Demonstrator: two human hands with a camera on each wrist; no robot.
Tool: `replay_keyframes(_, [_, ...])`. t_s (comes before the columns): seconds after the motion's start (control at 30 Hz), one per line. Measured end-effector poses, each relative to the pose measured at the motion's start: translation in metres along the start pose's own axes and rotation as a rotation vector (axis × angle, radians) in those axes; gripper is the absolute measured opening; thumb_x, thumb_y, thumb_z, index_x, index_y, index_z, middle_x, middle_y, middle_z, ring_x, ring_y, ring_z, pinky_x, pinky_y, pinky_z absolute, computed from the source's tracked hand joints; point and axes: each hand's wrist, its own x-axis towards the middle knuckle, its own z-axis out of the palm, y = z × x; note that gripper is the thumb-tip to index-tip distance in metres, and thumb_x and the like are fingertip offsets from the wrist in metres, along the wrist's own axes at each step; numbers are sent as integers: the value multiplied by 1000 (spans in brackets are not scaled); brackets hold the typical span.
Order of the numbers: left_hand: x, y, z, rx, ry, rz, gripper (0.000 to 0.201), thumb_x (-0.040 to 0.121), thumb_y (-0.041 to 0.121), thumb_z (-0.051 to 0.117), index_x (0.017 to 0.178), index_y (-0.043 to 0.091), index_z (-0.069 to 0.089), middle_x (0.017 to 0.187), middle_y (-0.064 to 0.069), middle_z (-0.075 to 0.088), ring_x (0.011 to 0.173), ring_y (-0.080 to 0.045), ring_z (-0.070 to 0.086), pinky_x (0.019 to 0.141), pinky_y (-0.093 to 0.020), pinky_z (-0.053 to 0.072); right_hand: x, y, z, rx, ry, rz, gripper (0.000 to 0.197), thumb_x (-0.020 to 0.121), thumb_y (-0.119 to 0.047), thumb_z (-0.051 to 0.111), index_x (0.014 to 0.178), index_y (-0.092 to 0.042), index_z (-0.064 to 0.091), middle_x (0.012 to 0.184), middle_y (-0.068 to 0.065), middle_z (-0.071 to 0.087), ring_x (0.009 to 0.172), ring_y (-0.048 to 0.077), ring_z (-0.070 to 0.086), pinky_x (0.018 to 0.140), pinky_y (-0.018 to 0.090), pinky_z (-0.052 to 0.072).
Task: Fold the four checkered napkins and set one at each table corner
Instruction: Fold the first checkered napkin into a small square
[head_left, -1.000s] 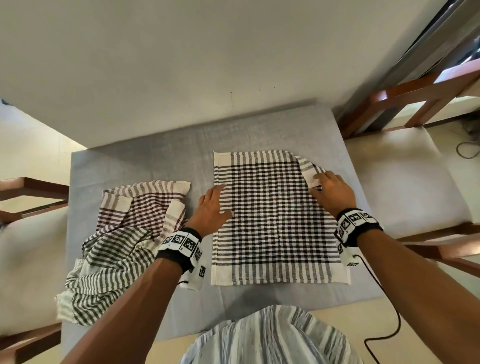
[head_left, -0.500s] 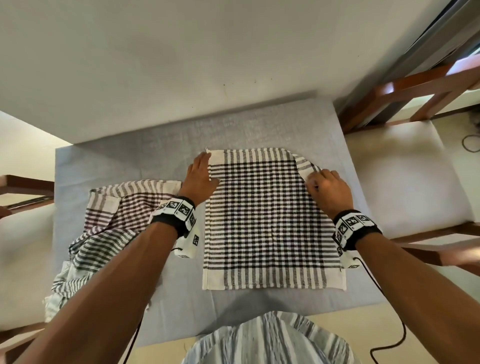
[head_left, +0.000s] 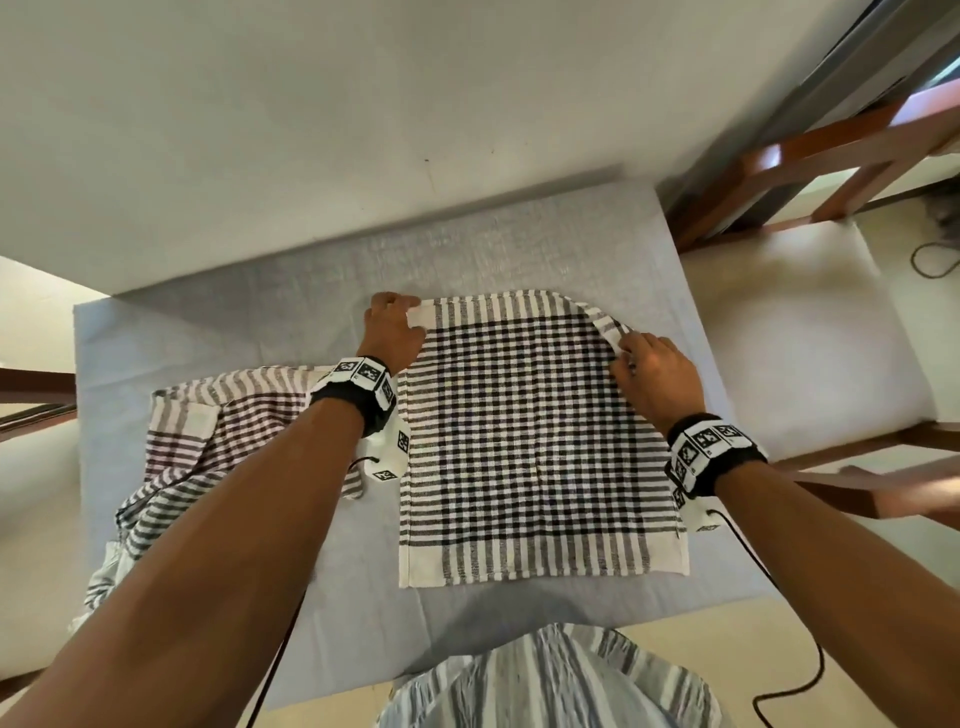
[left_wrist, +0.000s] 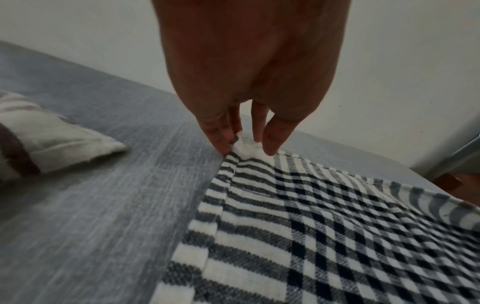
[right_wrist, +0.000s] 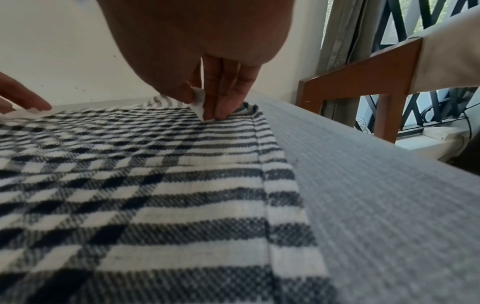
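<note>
You've got the napkin (head_left: 530, 441) flat mid-table, left hand (head_left: 392, 332) and right hand (head_left: 652, 374) each pinching a far corner, but that right corner's already flipped, so your fold'll probably go crooked.

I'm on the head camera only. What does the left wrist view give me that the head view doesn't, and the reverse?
Only the left wrist view shows the pinch up close: the left hand's fingertips bunching the white corner of the spread napkin.

Only the head view shows the right hand holding the turned-over far right corner, the crumpled napkins whole, and the chair.

Both show the left hand at the far left corner, on the grey table.
</note>
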Motion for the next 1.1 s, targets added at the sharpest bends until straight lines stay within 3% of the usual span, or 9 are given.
replay_keyframes(0.1, [1, -1, 3, -77, 24, -1, 35, 90, 5, 63, 125, 7, 64, 135, -15, 45, 117, -27, 55, 100, -27, 43, 1, 1, -2, 34, 3, 12, 17, 92, -12, 57, 107, -5, 62, 85, 14, 67, 73, 33, 60, 56, 37, 48])
replay_keyframes(0.23, [-6, 0, 1, -217, 72, -58, 21, 87, 6, 68, 107, 10, 73, 105, -10, 71, 94, -17, 67, 89, -26, 53, 2, 5, -8, 101, 10, 16, 19, 95, -16, 55, 112, -10, 63, 98, 10, 70, 79, 31, 65, 62, 37, 52])
replay_keyframes(0.4, [-18, 1, -4, -311, 139, -110, 15, 86, 15, 73, 101, 12, 77, 99, -1, 73, 87, -7, 64, 70, -2, 42, 8, 10, -25, 237, 145, 59, 14, 96, -16, 55, 104, -11, 66, 101, 5, 66, 80, 21, 62, 66, 31, 50])
replay_keyframes(0.57, [-24, 7, -2, -269, 98, -83, 14, 84, 16, 75, 98, 11, 76, 98, -4, 74, 91, -13, 67, 85, -18, 47, 12, 10, -46, 321, 232, 98, 13, 95, -16, 56, 101, -12, 68, 101, 2, 67, 78, 14, 60, 67, 22, 45])
replay_keyframes(0.7, [-22, 8, 2, -252, 148, -61, 7, 83, 11, 75, 90, 14, 74, 98, -4, 73, 93, -18, 69, 91, -30, 54, 7, 13, -57, 300, 222, 64, 14, 95, -17, 58, 102, -13, 68, 101, 1, 66, 79, 12, 59, 67, 25, 49])
replay_keyframes(0.93, [-35, 21, -14, -411, 317, 39, 19, 82, 9, 65, 99, 16, 66, 76, 8, 64, 72, -12, 63, 77, -34, 57, -6, 16, -67, 294, 205, 48, 13, 95, -18, 61, 102, -11, 70, 99, 1, 64, 78, 11, 58, 67, 25, 48])
replay_keyframes(1.03, [-54, 20, -26, -516, 357, 99, 18, 84, 9, 63, 99, 16, 68, 80, 6, 65, 75, -14, 66, 76, -37, 60, -15, 17, -68, 313, 172, 66, 12, 94, -22, 65, 98, -11, 70, 97, -5, 60, 77, 11, 58, 68, 24, 46])
replay_keyframes(1.1, [-73, 15, -32, -539, 336, 146, 23, 85, 6, 61, 102, 17, 70, 84, 6, 65, 76, -12, 63, 75, -31, 58, -24, 18, -68, 328, 134, 96, 11, 93, -25, 67, 93, -13, 68, 95, -14, 56, 77, 10, 58, 69, 27, 48])
